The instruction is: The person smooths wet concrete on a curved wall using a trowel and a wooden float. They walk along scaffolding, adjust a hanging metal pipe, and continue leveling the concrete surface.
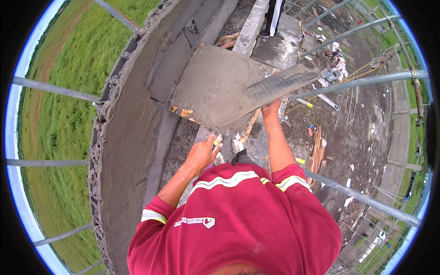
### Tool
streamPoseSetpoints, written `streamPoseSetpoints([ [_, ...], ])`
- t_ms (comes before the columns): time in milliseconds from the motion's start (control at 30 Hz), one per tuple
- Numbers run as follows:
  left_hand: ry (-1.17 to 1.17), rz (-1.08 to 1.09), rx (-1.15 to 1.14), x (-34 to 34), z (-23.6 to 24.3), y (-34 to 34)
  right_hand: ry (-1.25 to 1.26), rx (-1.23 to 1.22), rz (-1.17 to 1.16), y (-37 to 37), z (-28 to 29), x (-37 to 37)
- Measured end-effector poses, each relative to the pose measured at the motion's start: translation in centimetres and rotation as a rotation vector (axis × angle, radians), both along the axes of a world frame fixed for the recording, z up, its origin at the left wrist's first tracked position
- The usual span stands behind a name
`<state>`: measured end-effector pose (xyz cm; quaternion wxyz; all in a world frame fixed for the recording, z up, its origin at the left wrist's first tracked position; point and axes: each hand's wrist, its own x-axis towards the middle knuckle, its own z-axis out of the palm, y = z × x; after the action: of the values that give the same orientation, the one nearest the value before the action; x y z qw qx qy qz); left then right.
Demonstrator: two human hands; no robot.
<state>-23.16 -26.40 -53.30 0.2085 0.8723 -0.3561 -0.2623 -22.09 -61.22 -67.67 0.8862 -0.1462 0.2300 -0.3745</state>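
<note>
My left hand (pixel 204 151) is closed around the short handle of a trowel (pixel 217 139), which shows a yellow patch; its blade is hard to make out against the grey mortar. My right hand (pixel 272 107) grips the underside edge of a long flat board (pixel 286 85), smeared grey and tilted up to the right. The board's left end reaches over the mortar board (pixel 187 113), whose top is covered with a wide spread of wet mortar (pixel 213 78). To the left curves a wall (pixel 126 133), partly coated with smooth mortar and rough along its top edge.
Metal scaffold pipes (pixel 362 198) cross on the right, and more stick out beyond the wall over grass. Another person's leg (pixel 275 18) stands at the top by a concrete beam (pixel 251 27). Far below lie wooden sticks (pixel 317 153), buckets (pixel 327 73) and scattered debris.
</note>
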Motion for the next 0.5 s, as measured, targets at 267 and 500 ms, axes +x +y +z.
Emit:
streamPoseSetpoints([
  [267, -0.024, 0.19, 0.053, 6.0, -6.9, -2.9, 0.081, -0.035, 0.073, 5.7, 0.6, -0.6],
  [500, 0.152, 0.406, -0.296, -1.1, -5.0, -3.7, 0.079, 0.085, -0.297, 2.1, 3.1, 2.4],
])
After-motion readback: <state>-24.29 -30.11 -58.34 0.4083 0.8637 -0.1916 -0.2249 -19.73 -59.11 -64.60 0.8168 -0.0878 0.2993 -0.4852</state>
